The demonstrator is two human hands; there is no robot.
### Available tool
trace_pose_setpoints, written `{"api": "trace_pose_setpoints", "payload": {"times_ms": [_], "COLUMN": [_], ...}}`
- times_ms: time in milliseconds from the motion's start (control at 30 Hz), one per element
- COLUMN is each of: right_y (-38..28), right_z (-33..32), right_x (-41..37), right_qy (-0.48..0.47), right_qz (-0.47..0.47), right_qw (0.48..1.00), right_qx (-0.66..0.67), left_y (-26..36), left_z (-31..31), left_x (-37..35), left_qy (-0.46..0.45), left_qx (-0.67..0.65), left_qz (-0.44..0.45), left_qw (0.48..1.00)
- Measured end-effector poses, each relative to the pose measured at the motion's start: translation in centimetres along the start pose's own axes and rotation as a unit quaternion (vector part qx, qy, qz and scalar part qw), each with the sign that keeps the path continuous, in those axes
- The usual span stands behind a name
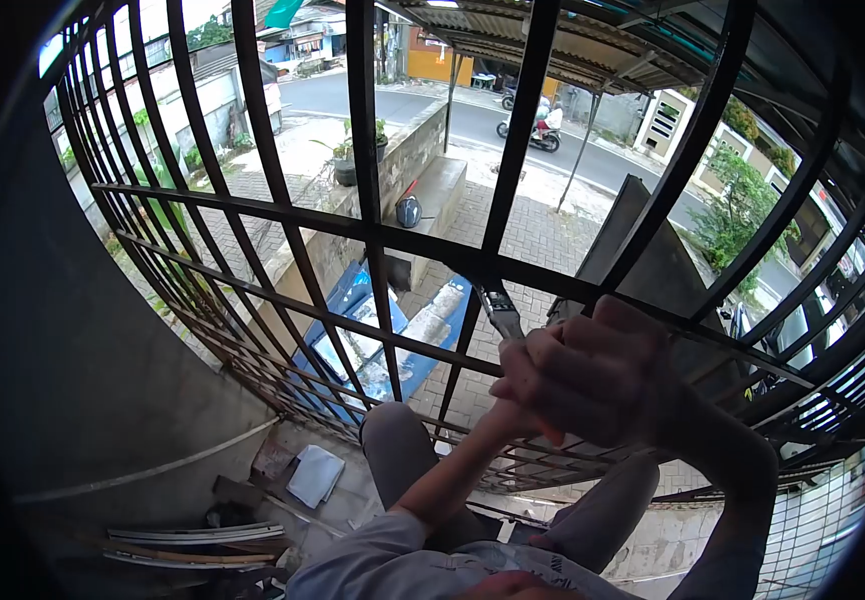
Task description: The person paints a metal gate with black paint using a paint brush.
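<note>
A flat paintbrush (505, 320) with a metal band points up and away from me, its dark tip against a horizontal bar of the black metal grille (422, 243). My right hand (602, 375) is closed, fingers curled around the brush handle. Close under and beside it, my left hand (517, 412) is closed at the same handle, partly covered by the right. A bit of orange, seemingly the handle's end, shows below the hands. The bars curve across the whole view in front of me.
Beyond the grille are a blue and white weathered panel (402, 345), a low wall (407, 140), a potted plant (344, 170) and a dark helmet-like object (408, 211). A motorcycle rider (547, 122) is on the road. Beside my knees lie a white sheet (315, 475) and long strips (197, 537).
</note>
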State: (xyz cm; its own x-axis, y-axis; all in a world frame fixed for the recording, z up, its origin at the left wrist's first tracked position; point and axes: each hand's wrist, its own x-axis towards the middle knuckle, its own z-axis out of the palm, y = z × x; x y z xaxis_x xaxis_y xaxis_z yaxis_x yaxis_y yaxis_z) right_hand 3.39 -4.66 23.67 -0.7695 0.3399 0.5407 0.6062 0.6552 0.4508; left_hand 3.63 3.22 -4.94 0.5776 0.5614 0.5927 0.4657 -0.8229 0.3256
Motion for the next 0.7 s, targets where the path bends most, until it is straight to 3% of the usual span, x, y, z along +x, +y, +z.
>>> {"api": "trace_pose_setpoints", "payload": {"times_ms": [133, 167, 267, 367, 400, 467, 533, 600, 633, 700], "right_y": [-2.3, -1.6, -0.3, -2.0, -2.1, 0.1, -1.0, -1.6, -1.8, -0.3], "right_z": [-1.7, -1.3, -0.1, -0.7, -0.5, 0.5, -0.9, -0.4, -0.2, 0.4], "right_x": [-0.2, 0.5, -0.1, 0.3, 0.2, 0.1, 0.2, 0.4, 0.4, 0.2], "right_qy": [0.009, 0.005, -0.021, 0.010, 0.030, -0.004, -0.023, 0.006, 0.035, -0.003], "right_qz": [-0.058, -0.057, -0.022, -0.047, -0.051, -0.009, -0.043, -0.052, -0.055, -0.035], "right_qw": [0.997, 0.997, 0.999, 0.998, 0.997, 1.000, 0.998, 0.998, 0.997, 0.999], "right_qx": [-0.041, -0.058, -0.023, -0.040, -0.052, -0.015, -0.032, -0.037, -0.042, -0.036], "left_y": [-1.4, -1.0, -1.3, -1.6, -0.8, 1.5, 0.7, -1.5, -1.1, 0.6], "left_z": [-4.8, -5.3, -8.4, -11.5, -11.5, -10.7, -10.3, -11.2, -10.3, -7.7], "left_x": [-1.7, 1.3, 2.0, 1.5, 1.5, 1.1, 1.3, 2.0, 1.8, 0.8], "left_qy": [-0.025, -0.031, -0.059, -0.071, -0.069, 0.075, 0.101, -0.107, -0.105, -0.008], "left_qx": [-0.252, -0.314, -0.491, -0.648, -0.649, -0.549, -0.528, -0.765, -0.766, -0.528], "left_qz": [-0.002, -0.002, -0.002, 0.004, 0.003, 0.069, 0.045, -0.037, -0.038, 0.086], "left_qw": [0.967, 0.949, 0.869, 0.758, 0.758, 0.829, 0.842, 0.633, 0.633, 0.845]}}
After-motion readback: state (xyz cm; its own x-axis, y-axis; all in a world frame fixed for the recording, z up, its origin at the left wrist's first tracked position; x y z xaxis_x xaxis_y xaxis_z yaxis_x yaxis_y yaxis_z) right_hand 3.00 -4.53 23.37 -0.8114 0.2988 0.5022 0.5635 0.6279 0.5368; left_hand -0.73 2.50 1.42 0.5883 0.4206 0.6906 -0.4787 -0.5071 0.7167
